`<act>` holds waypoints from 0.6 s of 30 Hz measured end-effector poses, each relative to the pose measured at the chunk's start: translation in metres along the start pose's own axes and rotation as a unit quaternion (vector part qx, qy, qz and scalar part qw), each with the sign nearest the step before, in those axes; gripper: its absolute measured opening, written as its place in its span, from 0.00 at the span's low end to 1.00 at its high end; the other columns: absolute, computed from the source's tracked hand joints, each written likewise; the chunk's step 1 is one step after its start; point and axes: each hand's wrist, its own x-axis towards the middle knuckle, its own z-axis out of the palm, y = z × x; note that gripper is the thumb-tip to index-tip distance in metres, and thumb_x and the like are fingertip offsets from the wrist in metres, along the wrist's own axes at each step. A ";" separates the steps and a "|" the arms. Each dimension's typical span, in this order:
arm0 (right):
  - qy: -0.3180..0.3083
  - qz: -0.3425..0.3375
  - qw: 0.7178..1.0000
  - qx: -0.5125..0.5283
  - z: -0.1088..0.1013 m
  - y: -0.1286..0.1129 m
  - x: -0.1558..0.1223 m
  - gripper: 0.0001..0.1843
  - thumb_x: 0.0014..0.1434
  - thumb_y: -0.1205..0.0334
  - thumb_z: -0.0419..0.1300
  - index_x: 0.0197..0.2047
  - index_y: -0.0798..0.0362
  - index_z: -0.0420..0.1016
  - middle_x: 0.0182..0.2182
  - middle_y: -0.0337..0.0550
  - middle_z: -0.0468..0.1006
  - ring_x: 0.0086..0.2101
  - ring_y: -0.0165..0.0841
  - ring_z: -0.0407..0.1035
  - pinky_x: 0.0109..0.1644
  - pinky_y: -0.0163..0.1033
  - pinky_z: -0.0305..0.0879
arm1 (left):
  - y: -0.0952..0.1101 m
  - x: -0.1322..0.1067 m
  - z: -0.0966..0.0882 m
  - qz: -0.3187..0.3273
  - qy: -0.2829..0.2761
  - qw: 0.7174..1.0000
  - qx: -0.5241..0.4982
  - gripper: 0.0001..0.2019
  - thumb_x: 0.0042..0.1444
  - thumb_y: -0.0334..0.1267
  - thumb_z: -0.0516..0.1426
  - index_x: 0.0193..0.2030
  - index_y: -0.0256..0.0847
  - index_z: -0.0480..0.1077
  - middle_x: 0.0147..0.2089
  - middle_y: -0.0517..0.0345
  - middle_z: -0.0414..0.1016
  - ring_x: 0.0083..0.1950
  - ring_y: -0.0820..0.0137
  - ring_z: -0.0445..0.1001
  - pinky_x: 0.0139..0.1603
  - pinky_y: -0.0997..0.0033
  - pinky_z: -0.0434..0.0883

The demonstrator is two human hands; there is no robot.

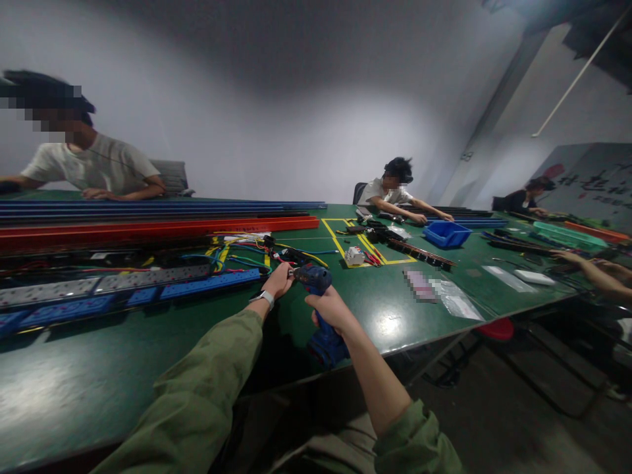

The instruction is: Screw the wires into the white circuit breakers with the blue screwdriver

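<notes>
In the head view my right hand grips a blue cordless drill by its handle, the chuck pointing left. My left hand, below a wrist with a white-strapped watch, is closed just in front of the chuck, at the right end of the blue socket strip. What its fingers hold is hidden. Behind the blue strip lies a grey socket strip. Loose coloured wires spread over the table beyond my left hand.
Long red rails and blue rails lie along the back left. To the right are a white block-shaped part, a blue bin and plastic bags on the green table. Several co-workers sit around it.
</notes>
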 end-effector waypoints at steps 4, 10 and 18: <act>0.003 0.002 1.000 -0.001 0.000 0.000 0.000 0.14 0.56 0.69 0.60 0.46 0.50 0.67 0.17 0.25 0.64 0.13 0.28 0.62 0.19 0.31 0.58 | -0.001 0.001 0.000 0.003 0.002 1.000 -0.007 0.09 0.54 0.30 0.61 0.42 0.41 0.69 0.44 0.50 0.74 0.46 0.60 0.73 0.52 0.57 0.71; -0.002 -0.003 1.000 -0.008 0.001 0.001 0.001 0.13 0.56 0.69 0.59 0.45 0.51 0.67 0.16 0.25 0.64 0.13 0.28 0.62 0.18 0.31 0.57 | -0.002 0.000 0.000 0.006 -0.003 1.000 0.008 0.08 0.56 0.32 0.60 0.43 0.41 0.68 0.44 0.49 0.73 0.45 0.60 0.73 0.51 0.57 0.72; -0.005 -0.004 1.000 -0.007 0.000 0.000 0.000 0.15 0.55 0.68 0.60 0.46 0.51 0.67 0.17 0.25 0.65 0.13 0.28 0.62 0.18 0.31 0.57 | -0.002 -0.001 -0.001 0.005 -0.005 1.000 0.008 0.09 0.56 0.32 0.60 0.44 0.41 0.69 0.44 0.49 0.74 0.46 0.60 0.74 0.51 0.57 0.72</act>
